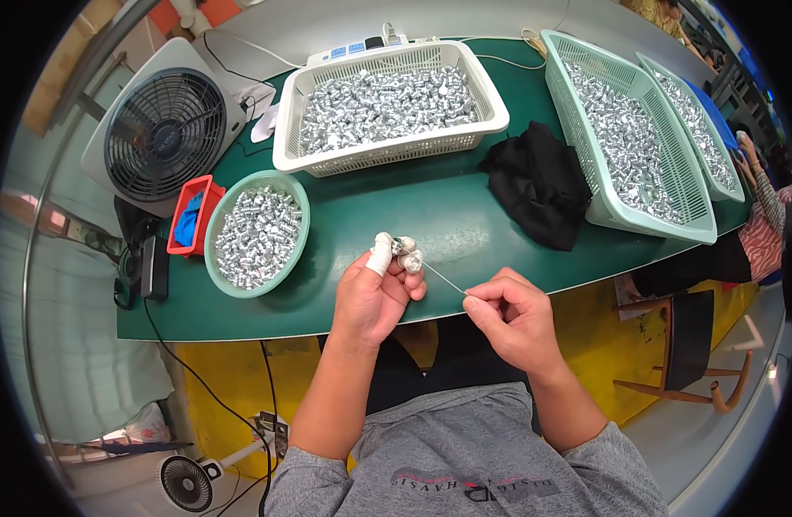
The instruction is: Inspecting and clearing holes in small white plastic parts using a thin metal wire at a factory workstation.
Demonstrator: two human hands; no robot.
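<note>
My left hand (pixel 374 297) pinches a small silver metal part (pixel 402 247) between taped thumb and fingertips, just above the near edge of the green table (pixel 396 207). My right hand (pixel 512 314) grips a thin metal wire (pixel 443 277) whose tip runs up to the part in my left hand. A round pale green bowl (pixel 223 207) full of the same silver parts sits to the left of my left hand.
A white basket (pixel 387 155) of silver parts stands at the back centre. Two pale green baskets (pixel 590 185) of parts stand at the right, and a black cloth (pixel 538 181) lies beside them. A grey fan (pixel 159 133), a red box (pixel 192 215) and a power strip (pixel 361 48) are at the left and back. Another person (pixel 762 224) sits at the far right.
</note>
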